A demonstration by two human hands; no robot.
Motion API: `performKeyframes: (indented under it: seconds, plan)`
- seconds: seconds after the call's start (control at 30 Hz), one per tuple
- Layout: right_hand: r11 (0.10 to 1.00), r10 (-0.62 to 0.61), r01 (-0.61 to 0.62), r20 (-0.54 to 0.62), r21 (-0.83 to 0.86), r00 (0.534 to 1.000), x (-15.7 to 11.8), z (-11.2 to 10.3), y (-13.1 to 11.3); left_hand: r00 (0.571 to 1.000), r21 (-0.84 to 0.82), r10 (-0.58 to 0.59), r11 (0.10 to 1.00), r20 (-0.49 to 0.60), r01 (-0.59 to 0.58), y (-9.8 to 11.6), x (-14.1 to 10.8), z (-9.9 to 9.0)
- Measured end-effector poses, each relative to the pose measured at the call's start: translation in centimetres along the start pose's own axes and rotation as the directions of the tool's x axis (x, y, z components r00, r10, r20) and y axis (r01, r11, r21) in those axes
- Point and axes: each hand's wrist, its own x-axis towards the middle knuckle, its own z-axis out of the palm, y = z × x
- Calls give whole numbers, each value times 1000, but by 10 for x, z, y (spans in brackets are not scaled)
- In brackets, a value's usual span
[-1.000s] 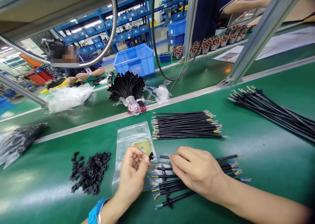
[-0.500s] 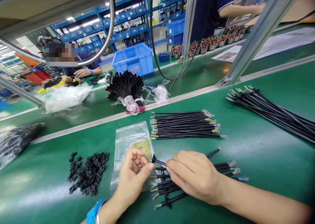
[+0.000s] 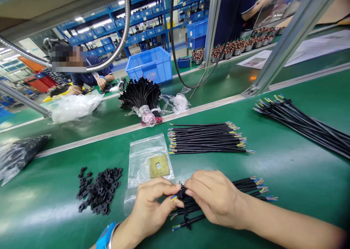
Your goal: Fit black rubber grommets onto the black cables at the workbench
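My left hand is closed, thumb and forefinger pinching the wire end of a black cable, where yellow and blue strands show. Beside it my right hand is also closed, its fingertips on the black cable by a small black rubber clip. Both hands are over a row of short black cables with clips near their left ends; the right hand covers much of it. Left of the hands lies a pile of loose black clips. A clear plastic bag with a yellowish square plate lies just behind.
More cut cables lie behind my hands, and a longer bundle lies at right. Beyond the metal rail stand a tied bunch of black leads and a blue bin. A metal post rises at right. Two co-workers are across the bench.
My left hand has moved right to meet the right hand and now pinches the cable end. The cable held by the right hand has come down onto the row.
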Motion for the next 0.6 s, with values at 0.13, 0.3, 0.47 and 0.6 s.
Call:
performKeyframes:
  seconds: [0.13,0.3,0.47,0.6]
  plan:
    - [998,-11,11,0,54,1000,0,-1,-2,999,61,34,998,-38,-31,4,-1,1]
    - [994,22,-26,35,104,999,-1,0,-6,999,1,-29,1000,-38,29,4,0,1]
    - [994,29,-34,51,104,998,-3,8,-8,999,-99,-43,994,0,43,2,1,3]
    - [985,45,-49,30,164,999,-1,9,-8,989,-171,-150,974,16,151,1,1,4]
